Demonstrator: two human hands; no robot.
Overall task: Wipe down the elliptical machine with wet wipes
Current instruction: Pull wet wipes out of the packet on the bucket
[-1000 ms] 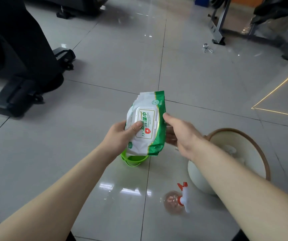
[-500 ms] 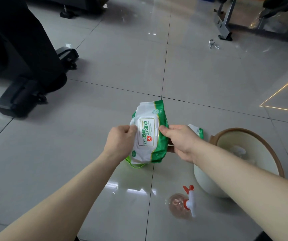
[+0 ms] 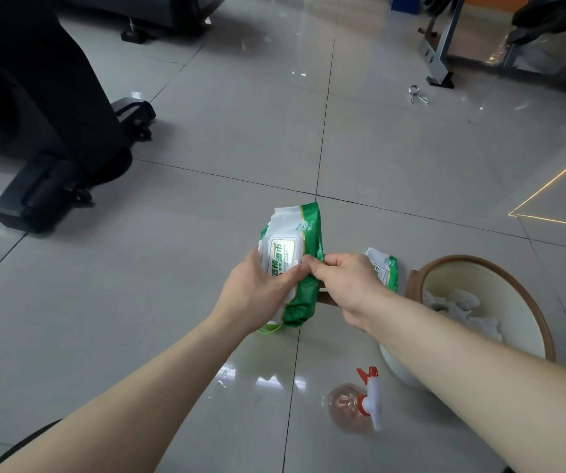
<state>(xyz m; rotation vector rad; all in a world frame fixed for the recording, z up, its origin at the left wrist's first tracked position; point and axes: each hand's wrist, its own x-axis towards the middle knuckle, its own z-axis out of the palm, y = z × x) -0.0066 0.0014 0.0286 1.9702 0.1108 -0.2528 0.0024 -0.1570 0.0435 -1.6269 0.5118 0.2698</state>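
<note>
– Grey glossy floor tiles (image 3: 206, 274) with dark grout lines fill the view and mirror the ceiling lights. Where is the wet wipes pack?

– The wet wipes pack (image 3: 290, 233) is held in the air at the middle, above the tiles, between both hands. It stands roughly on end and leans a little to the right.

– How does it look?

– Soft plastic, white on the face, green along its right side and near end. A pale rectangular flap with green lettering sits on the face. I cannot tell whether the flap is lifted at all. The green side is creased and dented.

– And the hands?

– The left hand (image 3: 254, 295) grips the pack from the left, its thumb laid across the near part of the flap. The right hand (image 3: 346, 285) has its fingers curled and pinches the pack's green right edge, its thumb close against the left thumb.

– The machine?

– The elliptical machine (image 3: 53, 107) is black, at the far left, with its foot on the tiles, well apart from the pack.

– Anything else down there?

– A second pack (image 3: 386, 268) lies on the floor just right of the right hand. A cream basin (image 3: 472, 278) with a brown rim sits at the near right, with crumpled white wipes (image 3: 459, 305) inside. A spray bottle (image 3: 355, 406) with a white and red trigger head sits near, beside the basin. A metal clip (image 3: 417, 94) lies far off on the tiles.
</note>
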